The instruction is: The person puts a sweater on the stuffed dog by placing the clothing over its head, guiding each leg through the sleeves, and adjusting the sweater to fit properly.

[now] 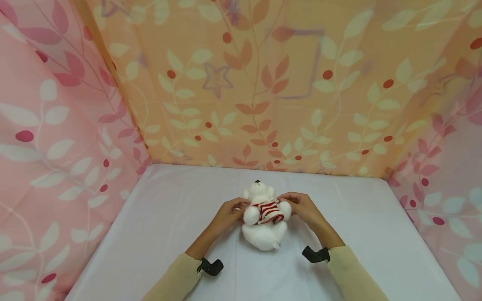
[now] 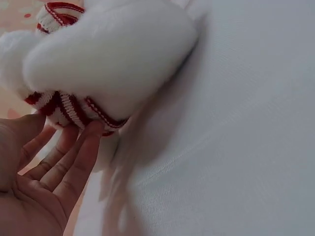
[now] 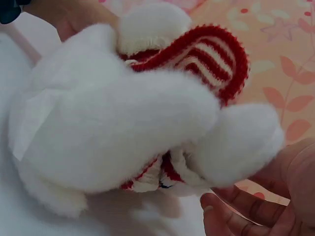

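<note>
A white plush bear (image 1: 263, 238) in a red-and-white striped knitted sweater (image 1: 269, 211) is on the white table, its dark nose pointing toward the back wall. My left hand (image 1: 231, 211) holds the bear's side; in the left wrist view the thumb and fingers (image 2: 74, 162) touch the striped knit from both sides. On the opposite side my right hand (image 1: 305, 209) holds the bear near its arm. The right wrist view has bent fingers (image 3: 246, 211) just beside a white paw (image 3: 241, 145); the thumb's contact is hidden there. A pale tag (image 3: 34, 123) shows on the fur.
The white-covered table (image 1: 180, 188) meets an orange leaf-patterned cloth wall (image 1: 233, 125) at its back edge. Pink patterned cloths (image 1: 56, 167) hang at both sides. A black wrist device (image 1: 211, 267) sits on each forearm by the beige sleeves.
</note>
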The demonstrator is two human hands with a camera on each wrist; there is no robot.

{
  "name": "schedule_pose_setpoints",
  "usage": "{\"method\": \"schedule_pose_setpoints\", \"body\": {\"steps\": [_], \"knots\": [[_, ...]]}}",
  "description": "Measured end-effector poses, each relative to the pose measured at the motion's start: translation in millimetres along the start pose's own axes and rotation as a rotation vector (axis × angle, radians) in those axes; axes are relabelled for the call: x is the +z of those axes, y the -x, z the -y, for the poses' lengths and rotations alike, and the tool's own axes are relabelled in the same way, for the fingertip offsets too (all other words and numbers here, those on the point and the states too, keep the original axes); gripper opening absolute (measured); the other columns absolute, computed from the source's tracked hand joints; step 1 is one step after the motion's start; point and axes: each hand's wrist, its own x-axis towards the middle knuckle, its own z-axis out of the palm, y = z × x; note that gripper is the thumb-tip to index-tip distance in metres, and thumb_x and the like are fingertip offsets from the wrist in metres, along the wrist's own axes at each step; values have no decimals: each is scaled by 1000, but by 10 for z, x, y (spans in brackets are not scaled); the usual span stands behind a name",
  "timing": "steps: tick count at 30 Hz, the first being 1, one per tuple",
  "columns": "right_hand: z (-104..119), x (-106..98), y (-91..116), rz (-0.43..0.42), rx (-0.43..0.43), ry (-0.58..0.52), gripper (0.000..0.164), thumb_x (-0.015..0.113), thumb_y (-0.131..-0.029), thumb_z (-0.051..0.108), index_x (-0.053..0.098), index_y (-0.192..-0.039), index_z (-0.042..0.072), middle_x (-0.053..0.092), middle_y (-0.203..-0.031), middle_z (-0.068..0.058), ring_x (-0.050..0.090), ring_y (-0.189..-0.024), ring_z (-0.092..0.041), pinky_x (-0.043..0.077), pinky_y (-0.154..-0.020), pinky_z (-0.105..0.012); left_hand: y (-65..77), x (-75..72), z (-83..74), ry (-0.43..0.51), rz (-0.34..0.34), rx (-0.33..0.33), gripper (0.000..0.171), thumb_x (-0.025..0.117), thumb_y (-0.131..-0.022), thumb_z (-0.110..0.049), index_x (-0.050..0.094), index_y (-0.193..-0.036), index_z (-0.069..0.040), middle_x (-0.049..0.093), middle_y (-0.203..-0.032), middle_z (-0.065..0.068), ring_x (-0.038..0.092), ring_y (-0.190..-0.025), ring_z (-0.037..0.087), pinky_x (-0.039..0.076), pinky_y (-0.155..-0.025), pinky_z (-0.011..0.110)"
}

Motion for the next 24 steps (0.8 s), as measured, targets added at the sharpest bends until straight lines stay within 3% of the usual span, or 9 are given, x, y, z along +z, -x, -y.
{"method": "schedule_pose_setpoints", "body": {"steps": [4, 8, 13, 16, 18, 20, 24], "knots": [[-39, 24, -78, 85, 12, -22, 33, 72, -96, 25, 71, -124, 7, 70, -123, -9, 62, -109, -18, 55, -81, -29, -60, 22, 12, -17, -6, 9, 21, 61, -101, -6, 66, -120, 2, 66, -104, 18, 67, -77, 13, 59, -70, 33], [-74, 47, -131, 143, 9, -60, 35, 73, -95, 23, 70, -123, 2, 70, -120, -9, 61, -110, -18, 54, -84, -29, -96, 45, 31, -102, -62, 27, 14, 66, -96, -2, 68, -110, -1, 62, -115, 17, 63, -95, 23, 52, -84, 39], [-81, 95, -164, 102, 32, -93, 27, 75, -93, 20, 73, -113, 2, 69, -115, -8, 60, -107, -20, 55, -80, -29, -117, 79, 37, -142, -119, 6, 10, 67, -94, -2, 66, -102, -7, 38, -148, 20, 40, -137, 39, 44, -100, 57], [-83, 134, -182, 60, 46, -127, 23, 75, -92, 17, 73, -109, 2, 67, -119, -8, 56, -113, -22, 55, -81, -29, -117, 90, 52, -141, -134, 8, 9, 64, -97, -4, 64, -103, -10, 33, -160, 18, 31, -147, 40, 38, -107, 62], [-92, 157, -192, 30, 40, -146, 21, 75, -93, 18, 73, -106, 2, 66, -119, -8, 54, -115, -21, 55, -80, -28, -120, 94, 73, -144, -161, 25, 7, 64, -98, -7, 63, -104, -11, 47, -152, 15, 37, -145, 36, 34, -112, 59], [-64, 182, -178, 0, 32, -160, 18, 74, -93, 17, 74, -102, 1, 67, -114, -7, 55, -112, -20, 54, -79, -26, -115, 107, 38, -148, -200, 40, 5, 64, -99, -9, 63, -105, -9, 62, -135, 13, 52, -134, 30, 39, -111, 53], [-85, 227, -184, -68, -5, -166, 16, 72, -94, 13, 72, -99, -2, 68, -102, -7, 59, -99, -16, 54, -73, -23, -163, 122, 63, -169, -282, 51, 8, 63, -101, -13, 62, -104, -6, 69, -107, 7, 66, -108, 19, 51, -95, 40]]}}
